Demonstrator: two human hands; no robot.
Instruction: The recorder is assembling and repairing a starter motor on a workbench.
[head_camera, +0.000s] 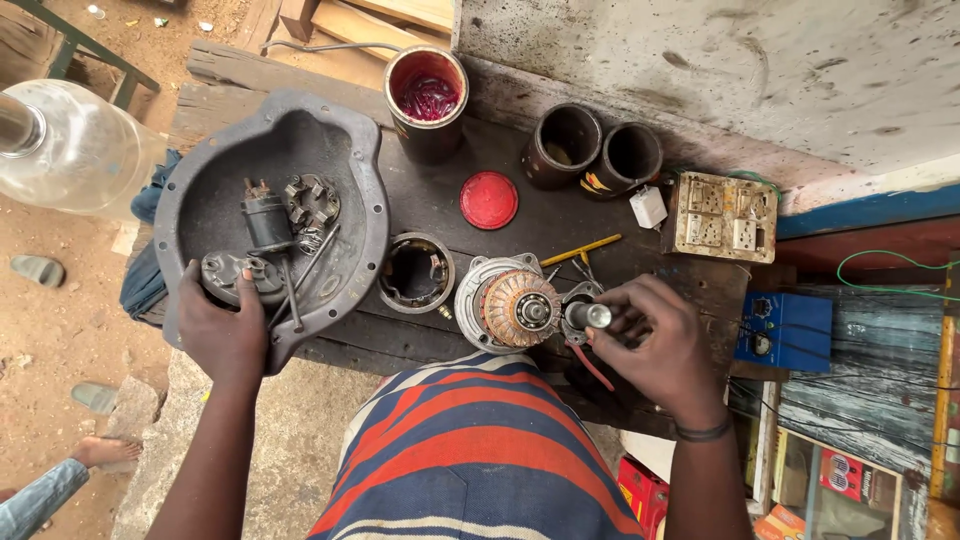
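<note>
Nearest you: striped cloth (480, 460) in red, blue and white over your lap.

Your left hand (222, 325): fingers curled over the near rim of the grey metal pan (350, 160), fingertips touching a small round part (228, 272) inside it. The pan also holds a dark cylindrical part (266, 220) and a toothed ring piece (313, 201).

Your right hand (655, 345): fingers pinched around a short metal cylinder (588, 316), its shiny end facing the copper-wound rotor (520, 308) just beside it, seated in a round silver housing (475, 290).

Between the hands: an open ring-shaped casing (416, 272).

Farther back on the dark wooden bench (420, 195): red lid (489, 200), yellow-handled tool (581, 250), socket board (724, 216), two dark cups (595, 155), and a tin with red liquid (427, 100).
</note>
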